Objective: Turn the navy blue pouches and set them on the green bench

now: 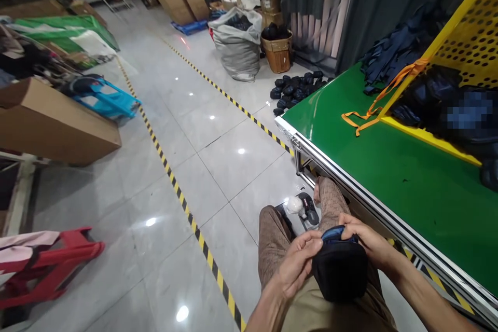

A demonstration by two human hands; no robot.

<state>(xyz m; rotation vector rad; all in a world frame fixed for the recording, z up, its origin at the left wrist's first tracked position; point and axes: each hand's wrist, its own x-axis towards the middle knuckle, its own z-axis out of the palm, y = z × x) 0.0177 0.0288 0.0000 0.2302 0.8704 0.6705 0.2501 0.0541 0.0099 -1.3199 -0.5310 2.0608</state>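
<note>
left grip (298,262) and right grip (360,236) pinch the blue-lined rim (330,234) of a soft, boxy black pouch (340,272), near, left of the smooth green counter (408,176). its metal edge (369,197) runs straight; glossy tiled floor (218,174) stretches left.

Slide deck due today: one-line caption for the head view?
Left hand and right hand hold a black pouch showing blue at its top, beside a green table bearing a yellow crate.
</note>
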